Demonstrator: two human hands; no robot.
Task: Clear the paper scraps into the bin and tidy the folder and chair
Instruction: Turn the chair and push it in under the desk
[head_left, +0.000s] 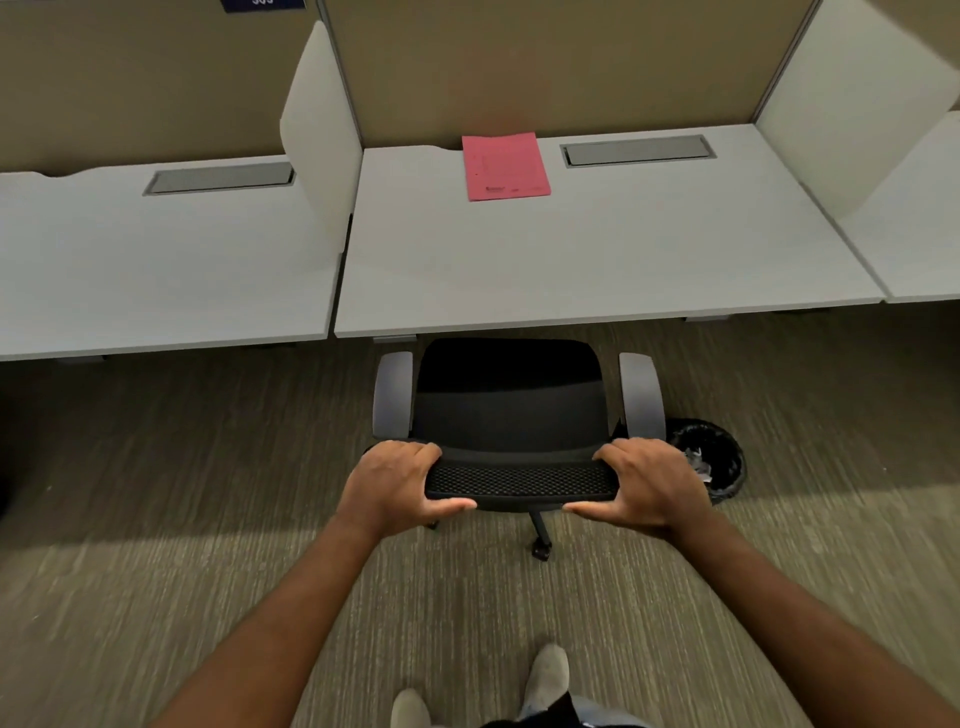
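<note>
A black office chair (511, 410) with grey armrests stands on the carpet, its seat front just under the near edge of the white desk (597, 260). My left hand (397, 483) grips the left end of the mesh backrest top. My right hand (649, 486) grips the right end. A pink folder (505, 166) lies flat at the back of the desk against the partition. To the right of the chair a black bin (719, 462) stands on the floor with white paper scraps (696, 460) inside, partly hidden by my right hand.
A second white desk (156, 270) adjoins on the left behind a white divider panel (322, 135). Another divider (852, 104) closes the right side. Grey cable trays (638, 150) sit at the desk backs. My shoes (545, 675) stand on the striped carpet.
</note>
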